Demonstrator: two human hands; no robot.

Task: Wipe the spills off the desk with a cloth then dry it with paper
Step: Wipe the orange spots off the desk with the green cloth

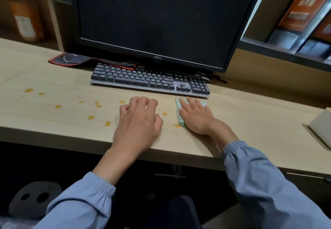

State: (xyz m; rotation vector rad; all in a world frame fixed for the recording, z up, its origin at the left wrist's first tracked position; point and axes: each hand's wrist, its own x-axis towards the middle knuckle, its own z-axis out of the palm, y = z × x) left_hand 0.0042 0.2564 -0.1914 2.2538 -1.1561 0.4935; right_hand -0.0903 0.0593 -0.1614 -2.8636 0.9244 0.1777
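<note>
Several orange spills [91,117] dot the light wooden desk [53,121], from the far left to one drop [177,125] right beside the cloth. A folded green-and-white cloth [179,116] lies flat on the desk in front of the keyboard. My right hand [195,117] presses down on it with fingers spread. My left hand [138,121] rests palm-down on the desk to the left of the cloth, fingers slightly curled, holding nothing. A small drop [164,114] lies between my two hands.
A dark keyboard [150,81] sits just behind my hands under a black monitor [161,22]. A red-edged mouse pad [71,59] lies at the back left. A white box [322,126] stands at the right edge. Shelves with books rise at the back right.
</note>
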